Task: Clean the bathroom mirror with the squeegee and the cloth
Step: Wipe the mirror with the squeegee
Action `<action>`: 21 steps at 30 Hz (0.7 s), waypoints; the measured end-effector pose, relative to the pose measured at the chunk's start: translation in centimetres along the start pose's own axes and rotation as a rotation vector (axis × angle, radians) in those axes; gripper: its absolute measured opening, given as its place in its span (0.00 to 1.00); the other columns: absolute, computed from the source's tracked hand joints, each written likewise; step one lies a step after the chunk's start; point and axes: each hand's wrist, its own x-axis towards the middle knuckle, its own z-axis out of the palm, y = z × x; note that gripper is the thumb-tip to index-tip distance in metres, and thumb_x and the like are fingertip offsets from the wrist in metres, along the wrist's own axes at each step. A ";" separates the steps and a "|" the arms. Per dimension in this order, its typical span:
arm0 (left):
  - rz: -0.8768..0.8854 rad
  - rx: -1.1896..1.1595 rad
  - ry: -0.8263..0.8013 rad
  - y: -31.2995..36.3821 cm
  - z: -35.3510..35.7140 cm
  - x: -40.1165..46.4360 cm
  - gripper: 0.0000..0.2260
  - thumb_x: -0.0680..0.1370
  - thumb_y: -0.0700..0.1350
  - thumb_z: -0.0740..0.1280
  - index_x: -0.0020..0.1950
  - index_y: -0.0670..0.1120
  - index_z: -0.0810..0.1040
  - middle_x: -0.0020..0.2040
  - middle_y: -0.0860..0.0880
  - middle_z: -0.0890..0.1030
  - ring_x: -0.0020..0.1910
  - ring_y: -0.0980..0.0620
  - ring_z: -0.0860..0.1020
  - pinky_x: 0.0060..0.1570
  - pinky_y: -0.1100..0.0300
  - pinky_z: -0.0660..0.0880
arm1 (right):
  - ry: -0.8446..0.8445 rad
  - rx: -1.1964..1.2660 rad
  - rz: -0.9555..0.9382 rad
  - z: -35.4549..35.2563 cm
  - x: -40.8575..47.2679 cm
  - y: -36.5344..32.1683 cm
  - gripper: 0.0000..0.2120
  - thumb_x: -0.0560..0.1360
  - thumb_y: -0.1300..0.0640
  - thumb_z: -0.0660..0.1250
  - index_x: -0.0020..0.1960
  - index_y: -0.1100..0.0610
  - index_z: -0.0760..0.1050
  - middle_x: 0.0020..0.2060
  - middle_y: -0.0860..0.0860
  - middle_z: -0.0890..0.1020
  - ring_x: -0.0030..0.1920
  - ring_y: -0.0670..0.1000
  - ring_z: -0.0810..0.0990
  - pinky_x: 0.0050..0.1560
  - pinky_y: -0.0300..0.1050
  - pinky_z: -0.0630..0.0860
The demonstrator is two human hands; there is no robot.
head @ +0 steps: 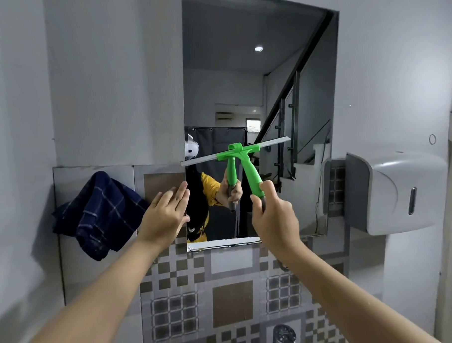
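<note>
Right hand grips green squeegee by its handle, blade up from the fist, long axis tilted across mid-mirror, left hand flat at mirror's left edge, nearer checked cloth hanging left

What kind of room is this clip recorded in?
Most likely a bathroom or washroom: a wall mirror over patterned tiles, a wall-mounted paper dispenser, and a tap just below.

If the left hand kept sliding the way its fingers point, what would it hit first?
Probably the mirror: the left hand lies flat with fingers aimed up and right at its left edge. The cloth hangs behind it, out of the way.
</note>
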 end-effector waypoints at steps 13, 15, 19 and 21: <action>0.007 -0.005 0.016 -0.3 1.1 -0.8 0.26 0.74 0.53 0.64 0.67 0.38 0.70 0.69 0.43 0.70 0.61 0.42 0.75 0.55 0.46 0.74 | 0.021 -0.163 -0.287 -1.2 1.8 6.4 0.14 0.75 0.59 0.68 0.58 0.58 0.69 0.27 0.56 0.77 0.20 0.56 0.68 0.19 0.39 0.65; 0.004 0.000 0.001 -0.4 1.3 -0.8 0.26 0.76 0.55 0.58 0.67 0.39 0.69 0.69 0.43 0.69 0.61 0.42 0.75 0.56 0.47 0.74 | 0.027 -0.190 -0.318 -1.5 2.1 7.3 0.13 0.75 0.59 0.67 0.58 0.60 0.71 0.26 0.56 0.76 0.19 0.55 0.67 0.20 0.37 0.62; 0.000 -0.017 0.001 -0.6 1.7 -0.8 0.26 0.77 0.55 0.57 0.69 0.39 0.68 0.70 0.43 0.68 0.63 0.42 0.73 0.58 0.46 0.73 | 0.006 -0.198 -0.378 -2.2 2.5 9.7 0.13 0.76 0.55 0.63 0.58 0.61 0.72 0.27 0.56 0.78 0.19 0.55 0.70 0.18 0.38 0.65; -0.003 -0.032 0.010 -0.6 1.7 -0.8 0.27 0.76 0.55 0.58 0.69 0.39 0.67 0.70 0.43 0.68 0.63 0.42 0.73 0.58 0.46 0.73 | -0.011 -0.190 -0.384 -2.7 2.4 11.1 0.14 0.77 0.52 0.59 0.59 0.60 0.72 0.28 0.56 0.78 0.20 0.55 0.71 0.16 0.41 0.69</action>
